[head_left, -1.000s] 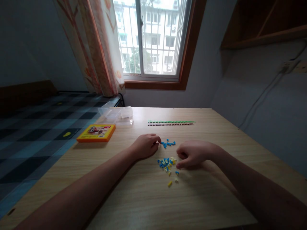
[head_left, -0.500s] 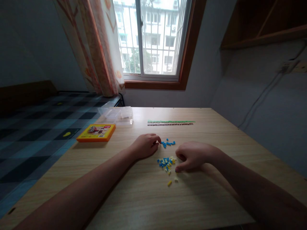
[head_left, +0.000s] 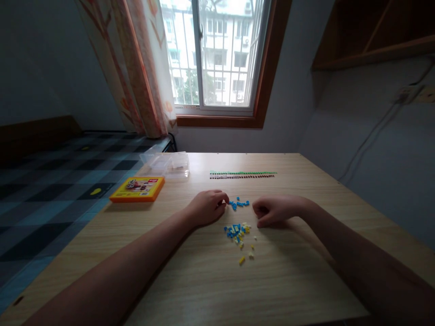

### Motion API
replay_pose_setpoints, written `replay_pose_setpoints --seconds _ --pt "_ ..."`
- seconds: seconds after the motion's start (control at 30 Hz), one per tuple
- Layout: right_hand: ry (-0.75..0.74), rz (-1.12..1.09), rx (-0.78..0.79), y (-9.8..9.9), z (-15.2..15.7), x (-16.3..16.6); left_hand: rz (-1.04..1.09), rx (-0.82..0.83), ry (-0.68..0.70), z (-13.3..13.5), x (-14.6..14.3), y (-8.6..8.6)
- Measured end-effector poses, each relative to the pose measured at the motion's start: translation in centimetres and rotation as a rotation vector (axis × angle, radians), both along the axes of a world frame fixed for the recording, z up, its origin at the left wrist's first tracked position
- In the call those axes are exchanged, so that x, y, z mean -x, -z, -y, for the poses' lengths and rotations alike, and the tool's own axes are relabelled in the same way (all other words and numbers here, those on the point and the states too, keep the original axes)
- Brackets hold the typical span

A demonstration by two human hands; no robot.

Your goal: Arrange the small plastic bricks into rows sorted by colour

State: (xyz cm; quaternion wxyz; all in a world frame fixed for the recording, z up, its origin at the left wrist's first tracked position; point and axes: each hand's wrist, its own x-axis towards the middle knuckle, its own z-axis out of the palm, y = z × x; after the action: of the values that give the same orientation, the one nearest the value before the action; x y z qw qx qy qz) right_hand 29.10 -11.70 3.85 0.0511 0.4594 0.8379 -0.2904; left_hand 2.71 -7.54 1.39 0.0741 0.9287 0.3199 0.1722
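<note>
My left hand (head_left: 211, 206) rests on the table with bent fingers, its index fingertip beside a small group of blue building bricks (head_left: 242, 204). A gap shows between its thumb and fingers. To the right of that group is my right hand (head_left: 277, 210), with its fingers curled and the thumb held apart below them; nothing shows between them. Nearer to me lies a mixed pile of tiny blue, yellow and cream bricks (head_left: 235, 231). A few loose pieces, among them a yellow brick (head_left: 241, 261), lie below the pile.
Two neat rows of tiny green and dark pieces (head_left: 243, 174) run across the far part of the table (head_left: 190, 285). At the left are a yellow-orange box (head_left: 137, 189) and clear plastic trays (head_left: 170, 164). A checked bed (head_left: 50, 181) stands left of the table.
My right hand has moved up and slightly right, away from the mixed pile. A small cream piece and a yellow piece now show where its thumb was. My left hand stays almost still.
</note>
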Motion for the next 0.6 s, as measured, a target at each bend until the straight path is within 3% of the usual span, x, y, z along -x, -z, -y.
replay_pose_setpoints --seconds 0.23,0.43,0.6 --pt "0.212 -0.091 -0.418 2.4 -0.9 1.3 0.124 0.169 0.035 -0.4 0.0 -0.1" --pt "0.139 -0.146 -0.418 2.3 0.3 2.7 -0.029 0.439 0.068 -0.2 0.4 -1.3" --pt "0.086 -0.108 -0.412 2.1 1.2 3.7 -0.133 0.425 0.144 -0.4 0.7 -1.4"
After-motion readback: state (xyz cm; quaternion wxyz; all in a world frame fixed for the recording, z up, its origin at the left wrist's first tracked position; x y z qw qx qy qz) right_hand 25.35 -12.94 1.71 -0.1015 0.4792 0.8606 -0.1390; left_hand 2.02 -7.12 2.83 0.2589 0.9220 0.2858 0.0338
